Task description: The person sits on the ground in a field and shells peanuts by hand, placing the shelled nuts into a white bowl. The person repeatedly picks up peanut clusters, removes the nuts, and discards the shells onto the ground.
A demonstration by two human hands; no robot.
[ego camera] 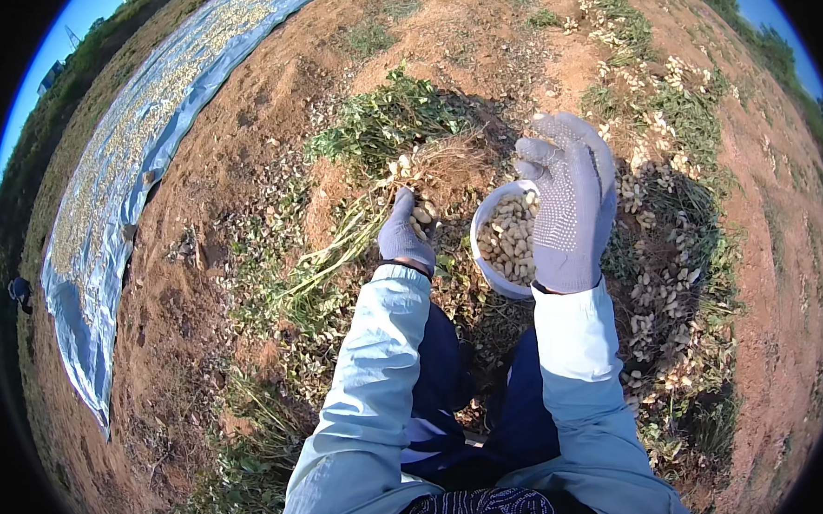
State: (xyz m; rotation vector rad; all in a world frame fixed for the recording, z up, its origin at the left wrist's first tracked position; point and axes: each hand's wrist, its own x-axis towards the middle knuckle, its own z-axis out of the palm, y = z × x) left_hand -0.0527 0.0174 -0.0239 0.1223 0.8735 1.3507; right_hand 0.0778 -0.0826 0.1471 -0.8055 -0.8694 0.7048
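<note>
My left hand (pixel 407 231), in a grey knit glove, is closed around peanut pods (pixel 422 216) at the base of a peanut plant. Pale green stems (pixel 334 250) run from it down to the left, and more pods (pixel 400 167) show just beyond the thumb. My right hand (pixel 570 196), gloved with a dotted grip palm, is raised over the right rim of a white bucket (pixel 480 215). Its fingers are apart and slightly bent; whether the pale speck at a fingertip is a pod is unclear. Inside the bucket lie many loose peanuts (pixel 508 236), partly hidden by that hand.
A leafy peanut plant heap (pixel 394 122) lies ahead on reddish soil. Pulled plants with pods (pixel 660 202) form a row along the right. Far left, a blue tarp (pixel 194 104) carries spread peanuts. Cut foliage (pixel 251 454) lies left of my legs.
</note>
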